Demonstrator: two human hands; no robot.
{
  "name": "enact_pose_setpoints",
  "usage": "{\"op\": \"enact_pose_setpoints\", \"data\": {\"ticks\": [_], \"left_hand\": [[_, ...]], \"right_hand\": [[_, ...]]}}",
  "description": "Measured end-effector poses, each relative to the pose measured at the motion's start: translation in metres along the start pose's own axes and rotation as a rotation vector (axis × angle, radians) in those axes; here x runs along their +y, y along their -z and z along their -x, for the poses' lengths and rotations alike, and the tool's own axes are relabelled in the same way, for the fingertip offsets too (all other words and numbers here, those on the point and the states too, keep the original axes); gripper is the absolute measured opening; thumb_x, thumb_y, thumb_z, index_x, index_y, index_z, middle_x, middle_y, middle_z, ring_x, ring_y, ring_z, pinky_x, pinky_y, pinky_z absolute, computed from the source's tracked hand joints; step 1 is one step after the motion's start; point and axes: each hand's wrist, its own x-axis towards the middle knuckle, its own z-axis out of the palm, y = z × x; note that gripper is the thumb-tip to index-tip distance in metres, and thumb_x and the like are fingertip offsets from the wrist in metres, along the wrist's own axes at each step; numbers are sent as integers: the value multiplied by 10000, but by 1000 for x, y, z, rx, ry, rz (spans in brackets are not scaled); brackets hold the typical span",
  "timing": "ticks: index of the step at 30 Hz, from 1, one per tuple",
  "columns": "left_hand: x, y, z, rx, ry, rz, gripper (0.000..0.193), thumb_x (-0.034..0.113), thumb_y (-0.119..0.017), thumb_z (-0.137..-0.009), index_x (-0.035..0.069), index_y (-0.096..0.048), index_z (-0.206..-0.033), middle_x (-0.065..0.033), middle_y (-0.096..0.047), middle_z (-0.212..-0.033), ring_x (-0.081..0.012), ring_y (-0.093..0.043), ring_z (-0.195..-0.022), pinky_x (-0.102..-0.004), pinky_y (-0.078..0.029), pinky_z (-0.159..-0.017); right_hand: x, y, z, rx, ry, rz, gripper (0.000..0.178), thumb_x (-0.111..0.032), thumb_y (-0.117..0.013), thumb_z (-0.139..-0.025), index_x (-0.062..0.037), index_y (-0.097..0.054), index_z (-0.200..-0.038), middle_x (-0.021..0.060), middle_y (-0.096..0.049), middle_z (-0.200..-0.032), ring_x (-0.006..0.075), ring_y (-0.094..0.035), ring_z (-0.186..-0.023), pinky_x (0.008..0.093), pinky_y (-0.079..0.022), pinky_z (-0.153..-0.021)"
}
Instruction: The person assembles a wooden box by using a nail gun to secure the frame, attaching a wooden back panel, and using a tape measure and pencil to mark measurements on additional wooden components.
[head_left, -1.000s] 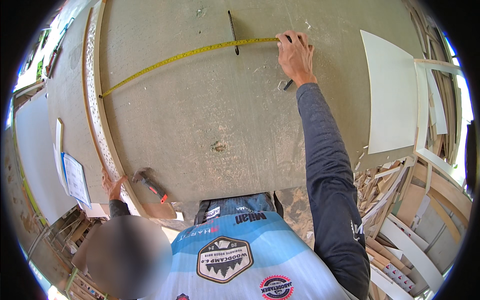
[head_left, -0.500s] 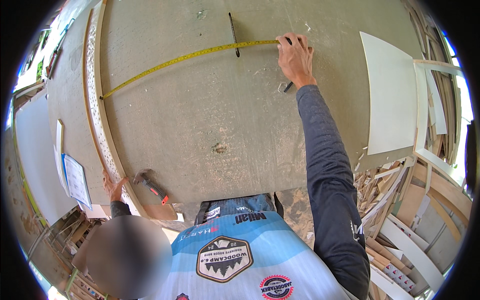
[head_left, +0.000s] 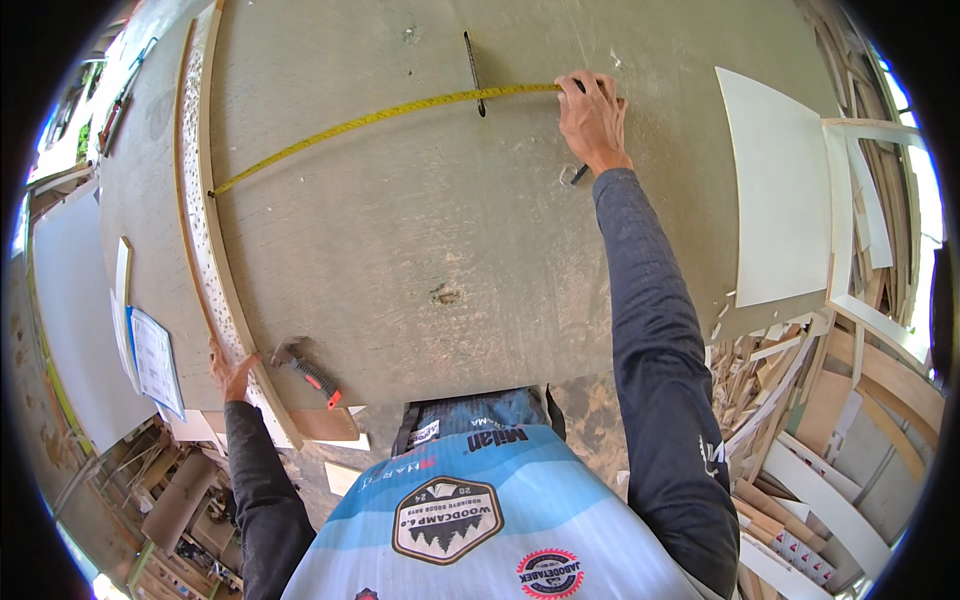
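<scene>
A yellow tape measure (head_left: 400,107) is stretched across the worktable, its hook end at the right edge of a long board strip (head_left: 228,290) with a pale, speckled face. My right hand (head_left: 594,118) is closed round the far right end of the tape, fingers curled over it. My left hand (head_left: 232,372) grips the near end of the strip across its width. Beside that hand lies a claw hammer (head_left: 312,377) with a black and red handle. The tape passes over a thin dark rod (head_left: 472,62). Partly hidden by my right wrist is a small dark stick (head_left: 579,175).
The broad worktable (head_left: 400,250) has a worn grey-brown top. A white panel (head_left: 782,190) lies at its right edge. Papers (head_left: 153,360) sit at the left edge. Wood offcuts (head_left: 770,390) are piled on the right, and a shelf of scraps (head_left: 190,500) stands at lower left.
The blurred round patch at lower left is gone, so my left forearm now shows. The view has shifted slightly; both hands keep their places on the tape and the strip.
</scene>
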Motion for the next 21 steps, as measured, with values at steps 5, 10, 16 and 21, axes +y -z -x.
{"op": "enact_pose_setpoints", "data": {"ticks": [5,10,16,21], "left_hand": [[4,8,6,-88,12,12,1105,303,-842,-589,-34,-326,-1506,-295,-424,-1476,-393,-387,-1390,-407,-310,-1149],[7,5,9,3,-23,106,1165,325,-888,-534,-23,-336,-1500,-243,-469,-1446,-378,-400,-1377,-415,-320,-1159],[-15,-4,9,156,-91,118,1215,402,-885,-466,-50,-357,-1462,-280,-541,-1290,-420,-470,-1241,-473,-366,-1084],[-23,-17,10,181,-101,145,1281,510,-842,-481,-75,-292,-1480,-226,-495,-1268,-384,-455,-1200,-469,-319,-1101]], "right_hand": [[-7,12,-8,-47,13,6,256,-181,-613,-926,-163,-659,-1177,31,-598,-1184,269,-497,-1210,539,-448,-954],[-4,13,15,-50,82,-93,294,-193,-620,-926,-110,-620,-1208,115,-594,-1169,335,-537,-1133,440,-457,-965],[-48,27,86,-154,-18,-242,288,-201,-566,-974,8,-590,-1172,215,-582,-1146,388,-533,-1097,471,-431,-950],[-179,33,122,21,-55,-392,280,-213,-570,-980,27,-575,-1123,190,-580,-1091,346,-563,-1033,427,-453,-903]]}}
